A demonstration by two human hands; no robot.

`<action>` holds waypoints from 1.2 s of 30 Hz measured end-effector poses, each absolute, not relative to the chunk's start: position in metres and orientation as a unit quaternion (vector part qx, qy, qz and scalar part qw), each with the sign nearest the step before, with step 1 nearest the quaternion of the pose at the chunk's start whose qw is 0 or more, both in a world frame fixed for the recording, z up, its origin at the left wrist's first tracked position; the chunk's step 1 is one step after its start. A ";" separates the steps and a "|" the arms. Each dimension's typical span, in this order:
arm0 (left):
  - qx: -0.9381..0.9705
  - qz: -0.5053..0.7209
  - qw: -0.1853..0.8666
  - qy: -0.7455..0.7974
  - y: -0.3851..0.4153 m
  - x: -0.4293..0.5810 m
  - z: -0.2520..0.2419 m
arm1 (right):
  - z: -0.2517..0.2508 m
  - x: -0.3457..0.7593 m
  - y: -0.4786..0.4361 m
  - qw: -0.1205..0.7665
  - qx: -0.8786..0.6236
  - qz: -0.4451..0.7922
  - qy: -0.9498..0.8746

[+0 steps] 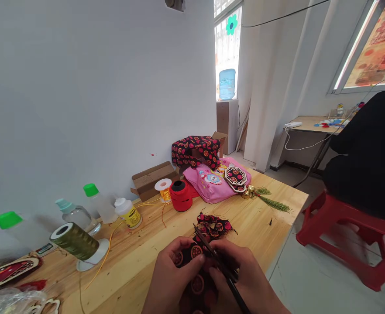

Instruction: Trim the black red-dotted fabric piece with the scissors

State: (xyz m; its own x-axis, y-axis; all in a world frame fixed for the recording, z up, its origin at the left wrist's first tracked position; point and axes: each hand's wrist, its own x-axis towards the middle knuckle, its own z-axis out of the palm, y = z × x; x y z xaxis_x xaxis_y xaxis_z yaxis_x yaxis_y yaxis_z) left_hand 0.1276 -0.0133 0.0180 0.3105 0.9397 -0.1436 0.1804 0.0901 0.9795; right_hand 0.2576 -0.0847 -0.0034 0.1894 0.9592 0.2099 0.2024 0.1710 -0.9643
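My left hand (179,270) pinches a piece of dark patterned cloth (197,283) with its thumb and fingers. The cloth is black with red and orange round motifs and hangs down toward me. In my right hand (245,270) is a pair of dark scissors (203,237), blades pointing up and left across the top edge of the cloth. The fingers partly hide their handles. Just beyond the blades, a small heap of cloth scraps (215,226) with frayed threads lies on the wooden table (133,261).
A red thread spool (181,196), yellow cord spool (163,190), glue bottle (128,213) and green thread cone (74,242) stand left. Behind lie a pink bag (208,185) and an octagonal ornament with a green tassel (274,203). A person in black (369,152) sits right on a red stool (339,235).
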 end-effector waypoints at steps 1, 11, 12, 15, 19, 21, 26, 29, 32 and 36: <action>0.581 0.333 0.571 0.476 -0.012 0.127 0.017 | -0.003 0.257 -0.085 0.552 -0.544 0.343 -0.530; 0.545 0.319 0.617 0.470 -0.021 0.128 0.018 | -0.001 0.258 -0.087 0.538 -0.562 0.286 -0.559; 0.543 0.327 0.616 0.468 -0.022 0.129 0.019 | -0.001 0.258 -0.087 0.547 -0.564 0.274 -0.555; 0.535 0.323 0.639 0.448 -0.026 0.130 0.019 | 0.001 0.258 -0.089 0.578 -0.568 0.244 -0.533; 0.536 0.339 0.646 0.426 -0.029 0.132 0.020 | 0.000 0.260 -0.091 0.593 -0.563 0.200 -0.540; 0.533 0.341 0.643 0.431 -0.030 0.132 0.021 | -0.002 0.260 -0.092 0.588 -0.559 0.170 -0.559; 0.544 0.367 0.621 0.428 -0.030 0.135 0.019 | -0.006 0.260 -0.091 0.590 -0.529 0.143 -0.593; 0.560 0.364 0.603 0.436 -0.030 0.135 0.016 | -0.005 0.259 -0.090 0.590 -0.519 0.127 -0.606; 0.575 0.374 0.582 0.438 -0.030 0.134 0.015 | -0.003 0.258 -0.090 0.584 -0.509 0.123 -0.620; 0.535 0.372 0.621 0.436 -0.031 0.133 0.016 | -0.005 0.257 -0.089 0.602 -0.521 0.134 -0.590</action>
